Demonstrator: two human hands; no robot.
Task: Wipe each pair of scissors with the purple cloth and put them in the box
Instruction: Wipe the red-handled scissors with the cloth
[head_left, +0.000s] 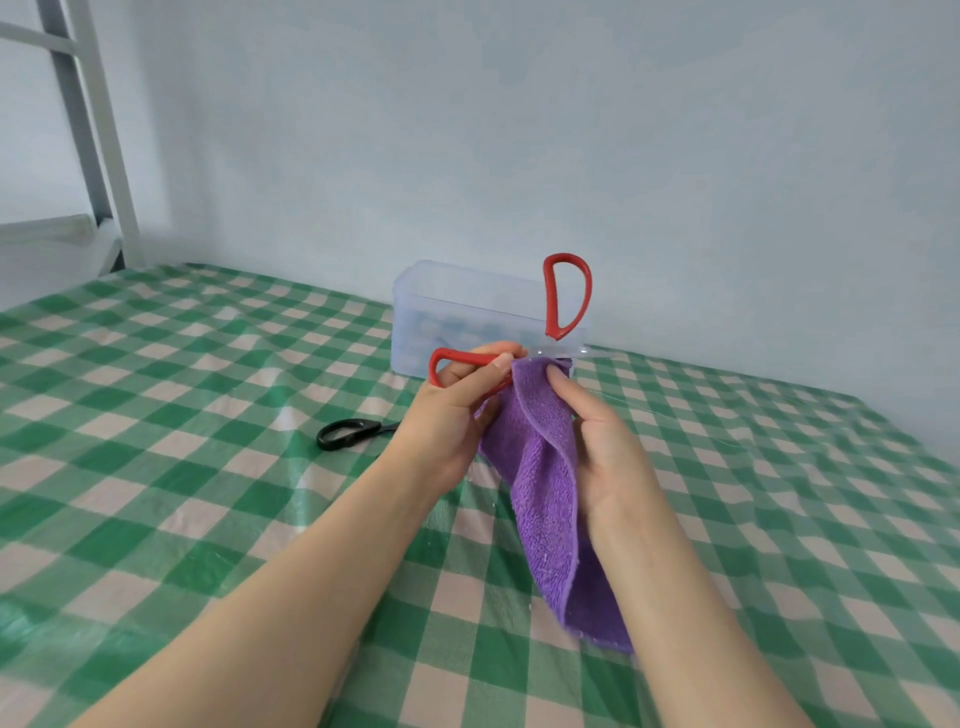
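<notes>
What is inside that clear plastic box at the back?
The clear box has cloudy walls; only pale bluish blotches show through, too blurred to name. Its right end is hidden behind the red scissors and purple cloth.

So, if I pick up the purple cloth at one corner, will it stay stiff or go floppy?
Probably floppy: the cloth hangs in loose folds below the right hand. Likely light, since a few fingers hold it up. Its fuzzy surface should not slip easily.

My left grip (452, 410) is holding red scissors (549, 301) before the box (441, 312); my right grip (608, 447) is pinching purple cloth (545, 493) onto them.
</notes>
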